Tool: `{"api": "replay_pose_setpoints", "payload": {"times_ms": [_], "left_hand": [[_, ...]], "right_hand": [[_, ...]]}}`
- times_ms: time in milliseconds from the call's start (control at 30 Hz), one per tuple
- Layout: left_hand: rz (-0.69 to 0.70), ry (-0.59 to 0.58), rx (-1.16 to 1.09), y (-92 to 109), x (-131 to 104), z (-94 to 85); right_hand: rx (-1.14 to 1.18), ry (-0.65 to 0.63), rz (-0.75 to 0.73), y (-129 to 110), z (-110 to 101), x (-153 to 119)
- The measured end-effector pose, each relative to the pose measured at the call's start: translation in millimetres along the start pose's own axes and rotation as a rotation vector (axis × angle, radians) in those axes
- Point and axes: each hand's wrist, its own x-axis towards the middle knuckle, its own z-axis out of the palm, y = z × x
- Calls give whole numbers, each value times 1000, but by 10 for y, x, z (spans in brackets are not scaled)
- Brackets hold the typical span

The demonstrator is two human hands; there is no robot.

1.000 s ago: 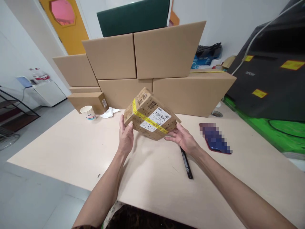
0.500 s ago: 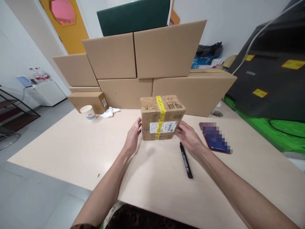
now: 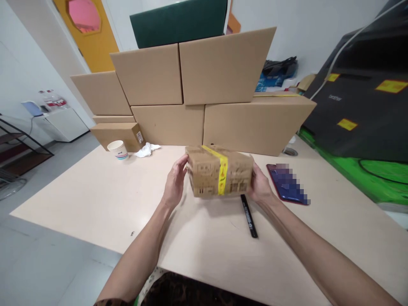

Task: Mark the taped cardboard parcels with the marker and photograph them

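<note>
The left hand (image 3: 174, 183) and right hand (image 3: 261, 185) clasp a small parcel (image 3: 219, 176) between them, one at each end, fingers pressed flat on the cardboard. The parcel sits just above the bench (image 3: 95, 199), near its middle, slightly tilted, with a yellow tape band (image 3: 222, 175) running over its top and front. A black marker (image 3: 249, 216) lies on the bench at 5 o'clock from the parcel, partly under its right end. A phone (image 3: 288, 185) rests at 3 o'clock, just beyond the right hand. At 10 o'clock stand a paper cup (image 3: 117, 150) and a crumpled tissue (image 3: 146, 149). Stacked boxes (image 3: 204, 85) fill the bench's far edge at 12 o'clock.
</note>
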Motion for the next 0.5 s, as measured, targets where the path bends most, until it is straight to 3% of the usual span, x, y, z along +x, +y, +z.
{"api": "replay_pose_setpoints", "payload": {"times_ms": [133,300,400,500], "left_hand": [[-83,40,13,-68,-18,12],[-225,228,43,-132,-43,38],[-318,142,42,-114,-40,41],[-282,4,-1,-68,-24,29]], "right_hand": [[-79,-33,40,-34,26,-30],[-108,30,48,-25,55,-54],[-121,35,68,-14,71,-63],[-92,4,13,-41,75,-66]]}}
